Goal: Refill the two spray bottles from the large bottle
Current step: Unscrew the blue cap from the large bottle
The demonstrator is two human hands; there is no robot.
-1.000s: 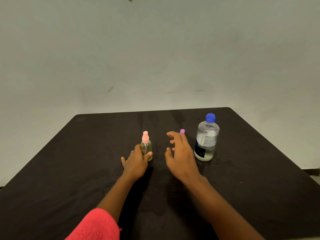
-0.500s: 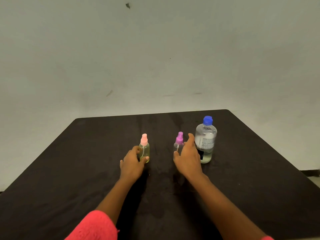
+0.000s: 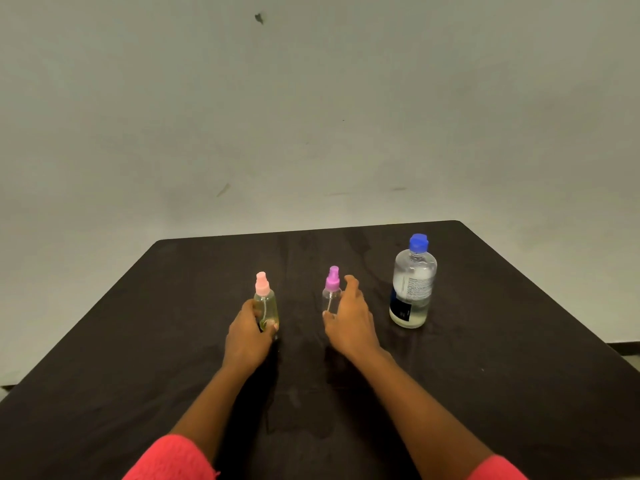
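A small spray bottle with a pink cap (image 3: pixel 266 302) holds yellowish liquid and stands upright on the black table (image 3: pixel 519 393). My left hand (image 3: pixel 248 337) grips its lower body. A smaller clear spray bottle with a purple cap (image 3: pixel 331 292) stands to its right. My right hand (image 3: pixel 349 320) is wrapped round that bottle, thumb at its front and fingers behind. The large clear bottle with a blue cap (image 3: pixel 412 282), partly filled, stands upright further right, apart from both hands.
A pale wall rises behind the table's far edge (image 3: pixel 311 230). Bare black tabletop lies to the left of the pink-capped bottle and in front of my arms. The table's right edge falls away near the large bottle's side.
My right hand has slid left off the large bottle's side and closed round the purple-capped bottle. My left hand has tightened its hold on the pink-capped bottle.
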